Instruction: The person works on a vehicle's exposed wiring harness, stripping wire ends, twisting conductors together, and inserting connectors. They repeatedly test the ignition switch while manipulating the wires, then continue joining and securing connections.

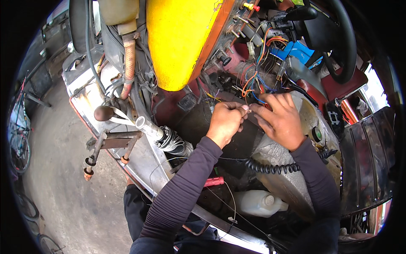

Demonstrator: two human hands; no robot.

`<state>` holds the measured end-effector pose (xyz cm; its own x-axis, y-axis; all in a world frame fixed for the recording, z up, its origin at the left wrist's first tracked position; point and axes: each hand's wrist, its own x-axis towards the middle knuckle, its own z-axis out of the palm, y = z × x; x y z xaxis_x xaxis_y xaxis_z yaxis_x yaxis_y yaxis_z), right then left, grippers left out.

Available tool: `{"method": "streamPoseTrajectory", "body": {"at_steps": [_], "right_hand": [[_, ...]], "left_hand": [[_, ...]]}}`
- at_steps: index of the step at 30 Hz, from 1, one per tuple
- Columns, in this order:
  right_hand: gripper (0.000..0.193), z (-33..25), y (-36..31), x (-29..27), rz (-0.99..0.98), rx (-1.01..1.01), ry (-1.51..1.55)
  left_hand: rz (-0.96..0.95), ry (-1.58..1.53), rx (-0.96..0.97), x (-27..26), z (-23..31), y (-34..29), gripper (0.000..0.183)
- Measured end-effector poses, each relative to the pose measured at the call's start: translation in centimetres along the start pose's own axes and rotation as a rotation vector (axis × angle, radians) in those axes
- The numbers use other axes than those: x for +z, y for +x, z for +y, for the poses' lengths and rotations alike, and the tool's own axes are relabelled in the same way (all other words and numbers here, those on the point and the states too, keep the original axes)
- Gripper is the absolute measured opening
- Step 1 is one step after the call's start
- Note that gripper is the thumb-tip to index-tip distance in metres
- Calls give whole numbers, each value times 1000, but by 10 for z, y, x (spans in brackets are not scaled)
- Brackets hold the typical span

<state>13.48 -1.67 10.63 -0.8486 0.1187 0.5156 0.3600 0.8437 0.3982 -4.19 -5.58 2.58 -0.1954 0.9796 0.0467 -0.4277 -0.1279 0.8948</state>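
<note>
My left hand (225, 121) is closed in a pinch on the end of a thin electrical wire, where a small bare or copper-coloured tip shows. My right hand (282, 121) meets it from the right, thumb and forefinger closed at the same wire end. Just beyond my fingers hangs a loose tangle of orange, blue, red and other coloured wires (253, 80), below an opened dashboard. Exactly how the wire runs between my fingertips is hidden.
A steering wheel (347, 46) stands at the upper right, a yellow panel (179, 38) at the top. A black coiled cable (272, 167) crosses under my right forearm. Nearer lie a white plastic jug (260, 204), a red-handled tool (214, 182) and a clear cylinder (148, 127).
</note>
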Motion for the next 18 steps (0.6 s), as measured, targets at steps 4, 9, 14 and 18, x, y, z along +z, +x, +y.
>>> {"method": "streamPoseTrajectory", "body": {"at_steps": [4,9,14,18], "right_hand": [[17,-2,5,0,51,-130,-195],[14,-4,6,1,89,-185,-258],[19,-9,7,3,108,26,-22],[21,-11,1,3,85,343,254]], "left_hand": [[-19,-10,-45,-2,8,-4,14],[-7,-98,-56,-2,9,-6,13],[7,-69,-2,8,4,-9,12],[-28,-52,16,6,-5,-7,15]]}}
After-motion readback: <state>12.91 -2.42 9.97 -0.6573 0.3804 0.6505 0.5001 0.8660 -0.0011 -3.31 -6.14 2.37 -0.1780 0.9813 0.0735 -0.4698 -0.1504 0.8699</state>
